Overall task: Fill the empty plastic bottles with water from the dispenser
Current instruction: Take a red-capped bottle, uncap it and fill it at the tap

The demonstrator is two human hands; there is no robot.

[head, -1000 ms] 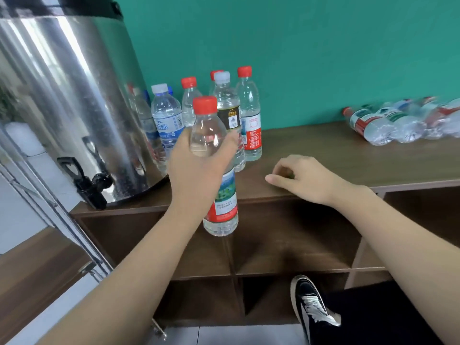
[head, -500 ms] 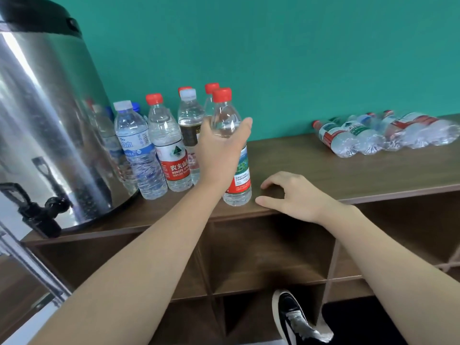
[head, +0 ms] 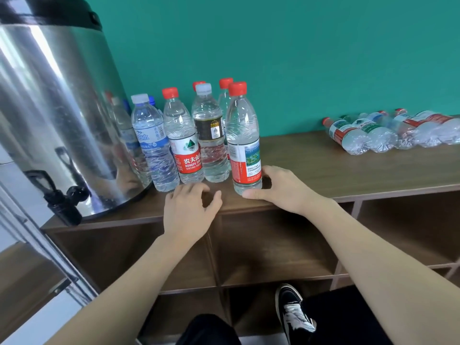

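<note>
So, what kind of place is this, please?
Probably a drinks corner in an office or workroom: a steel water dispenser with a tap on a wooden cubby shelf, bottles beside it, against a green wall.

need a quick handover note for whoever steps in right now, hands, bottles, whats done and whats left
Left hand: holds nothing, fingers loosely curled over the shelf top in front of the standing bottles.
Right hand: on the shelf top, fingers against the base of the red-capped bottle, which stands upright and capped.
Standing bottles: upright cluster beside the steel dispenser, all capped.
Lying bottles: on their sides at the far right; these look empty and are likely what is left to fill at the black tap.
</note>
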